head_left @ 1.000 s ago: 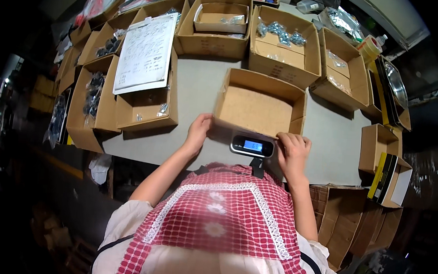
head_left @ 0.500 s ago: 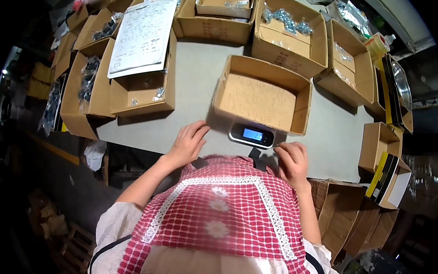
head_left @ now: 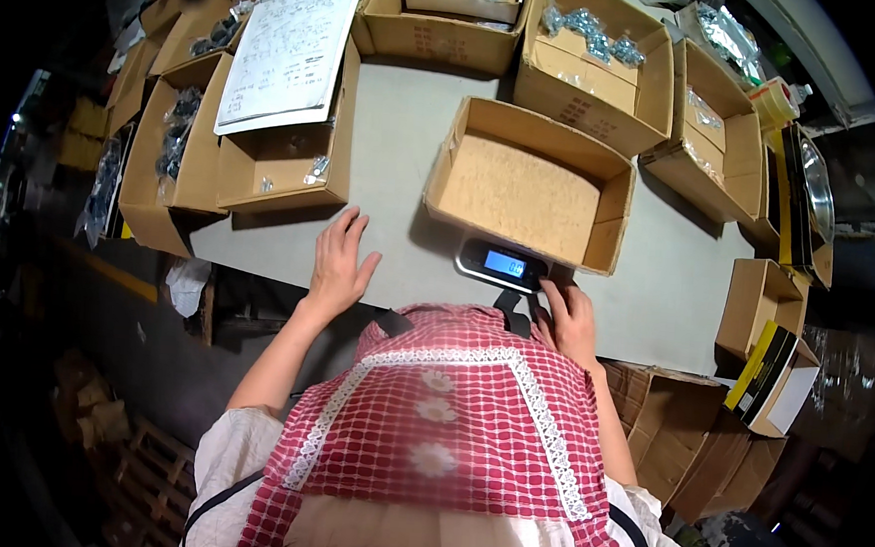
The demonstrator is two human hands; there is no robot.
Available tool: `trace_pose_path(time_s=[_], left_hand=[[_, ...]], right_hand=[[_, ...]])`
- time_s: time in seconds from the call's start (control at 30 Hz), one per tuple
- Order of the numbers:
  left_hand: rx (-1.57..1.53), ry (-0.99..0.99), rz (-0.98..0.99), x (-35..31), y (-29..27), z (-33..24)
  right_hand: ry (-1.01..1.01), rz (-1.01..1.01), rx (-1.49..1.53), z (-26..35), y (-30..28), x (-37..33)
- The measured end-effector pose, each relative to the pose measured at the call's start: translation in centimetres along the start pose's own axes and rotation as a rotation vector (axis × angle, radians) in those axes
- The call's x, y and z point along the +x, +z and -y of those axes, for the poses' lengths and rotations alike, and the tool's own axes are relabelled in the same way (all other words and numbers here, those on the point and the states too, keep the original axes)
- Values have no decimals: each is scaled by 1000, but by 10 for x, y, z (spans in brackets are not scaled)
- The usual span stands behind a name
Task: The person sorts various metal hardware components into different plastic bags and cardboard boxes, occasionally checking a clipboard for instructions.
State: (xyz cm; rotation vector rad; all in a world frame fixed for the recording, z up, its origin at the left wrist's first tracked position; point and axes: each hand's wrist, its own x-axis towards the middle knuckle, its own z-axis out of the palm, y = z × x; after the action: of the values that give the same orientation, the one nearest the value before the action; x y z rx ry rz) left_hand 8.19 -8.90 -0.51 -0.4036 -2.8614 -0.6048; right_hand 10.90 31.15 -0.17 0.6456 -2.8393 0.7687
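A small digital scale (head_left: 503,265) with a lit blue display is at the near edge of the table. An empty-looking cardboard box (head_left: 523,193) sits on it and covers most of its platform. My right hand (head_left: 568,320) is at the scale's right end, its index finger reaching to the front panel; whether it presses there I cannot tell. Those fingers are loosely bent and hold nothing. To the left of the scale, my left hand (head_left: 340,268) rests over the table edge, fingers stretched out and holding nothing.
Cardboard boxes with bagged small parts (head_left: 597,38) ring the table (head_left: 394,171). A clipboard with a written sheet (head_left: 296,49) lies across a left box (head_left: 282,189). Tape (head_left: 774,99) stands at the far right, a small open box (head_left: 756,303) at the right edge.
My left hand has shifted left and away from me, its fingers straighter. My right hand has moved left to the scale's end. The display's reading has changed, and the view has shifted slightly.
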Motion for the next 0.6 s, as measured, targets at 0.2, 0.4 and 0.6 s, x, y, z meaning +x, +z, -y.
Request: trace_pose_path(time_s=[0.2, 0.4, 0.6], left_hand=[[25, -10, -8, 2, 0, -2], [28, -35, -3, 0, 1, -1], [26, -44, 7, -1, 0, -2]], right_hand=[[-28, 60, -17, -10, 0, 0], [-66, 49, -29, -15, 3, 2], [-84, -33, 18, -15, 5, 4]])
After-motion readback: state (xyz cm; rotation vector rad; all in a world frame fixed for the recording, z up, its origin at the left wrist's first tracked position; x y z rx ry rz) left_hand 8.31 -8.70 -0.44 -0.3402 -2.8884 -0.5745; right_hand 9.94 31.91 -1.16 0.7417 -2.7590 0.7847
